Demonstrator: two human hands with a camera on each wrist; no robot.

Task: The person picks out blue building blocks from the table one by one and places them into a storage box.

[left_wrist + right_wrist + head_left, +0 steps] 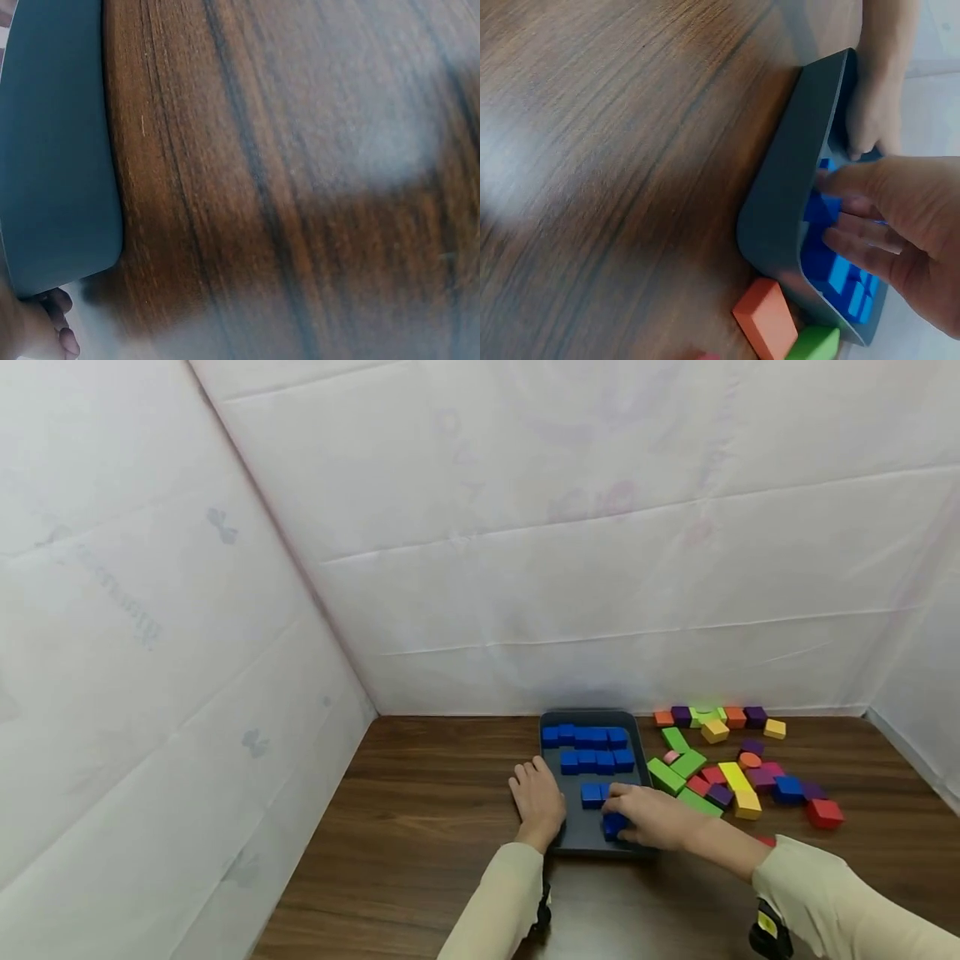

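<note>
— Which way does the dark tray (pixel 641 752) run?

— Long axis straight away from the person, toward the back wall, on the wooden table (pixel 420 827). One tray, blue blocks (pixel 592 739) in rows inside; I can't count them exactly.

— The hands?

— Right hand (pixel 652 817) pinches a blue block (pixel 615 825) at the near end. Left hand (pixel 537 800) lies flat, fingers relaxed, on the tray's left rim. Mixed coloured blocks (pixel 738 764) lie scattered on the right.

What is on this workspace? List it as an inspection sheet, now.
Surface: brown wooden table.
Job's things: dark grey tray with blue blocks in rows.
Clutter: mixed coloured blocks right of the tray.
Hands: left hand rests on the tray's left edge; right hand touches a blue block in the tray.
Cables: nothing seen.
Surroundings: white sheeting walls.
</note>
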